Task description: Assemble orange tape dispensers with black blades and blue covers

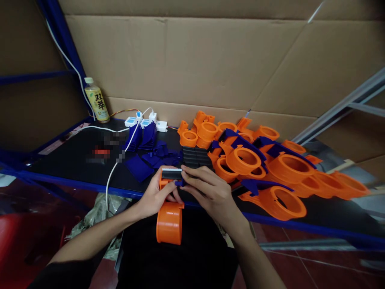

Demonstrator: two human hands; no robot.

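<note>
Head view, lower centre: left hand (154,196) clamped on the orange dispenser (169,224), right hand (214,190) pinching the blue piece (179,183) — seemingly a fitting step; next move calls for steady alignment.

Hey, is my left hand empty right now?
No, your left hand is wrapped around the orange dispenser, whose round ring shows just below the fingers.

On the worktop (69,154), a bottle (98,102) stands back left, a power strip (161,126) to its right, stacked plates (148,137) before the strip, tape dispensers (282,176) at right; cardboard (192,60) behind, the held dispenser (169,224) in front.
</note>
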